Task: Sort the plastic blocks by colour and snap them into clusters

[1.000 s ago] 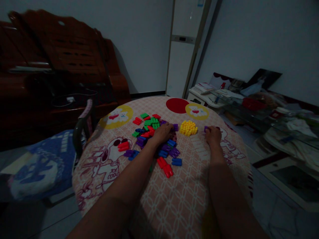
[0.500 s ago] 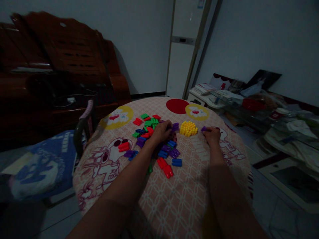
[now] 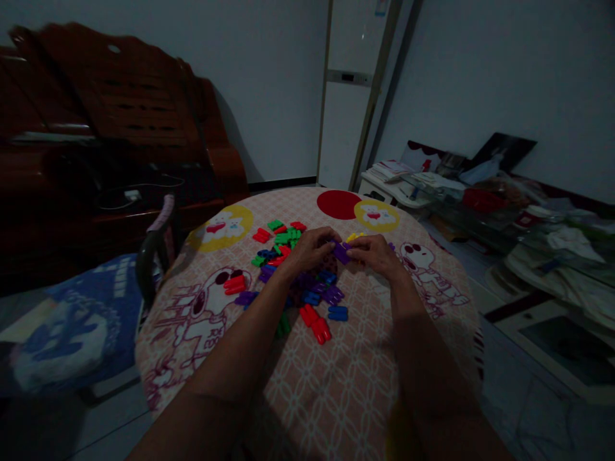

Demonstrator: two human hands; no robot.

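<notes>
A purple plastic building block [image 3: 341,253] is pinched between my two hands above the middle of the table. My left hand [image 3: 314,247] grips its left side, fingers closed, with the forearm over part of the block pile. On the other side, my right hand [image 3: 376,254] holds it with thumb and fingertips. Behind my right hand, most of the cluster of yellow blocks [image 3: 355,237] is hidden. A bit of purple block [image 3: 391,246] shows just beyond that hand. Loose red blocks [image 3: 316,324], green blocks [image 3: 288,237] and blue blocks [image 3: 338,313] lie around my left hand.
The round table has a patterned cloth [image 3: 346,384]. A chair with a blue cushion [image 3: 91,320] stands at the left, before a wooden sofa [image 3: 129,115]. To the right, a cluttered glass-topped cabinet [image 3: 480,205] runs along the wall.
My right hand has moved left from the table's right side to meet my left hand at the purple block. A purple piece is left where it was. The view has shifted slightly.
</notes>
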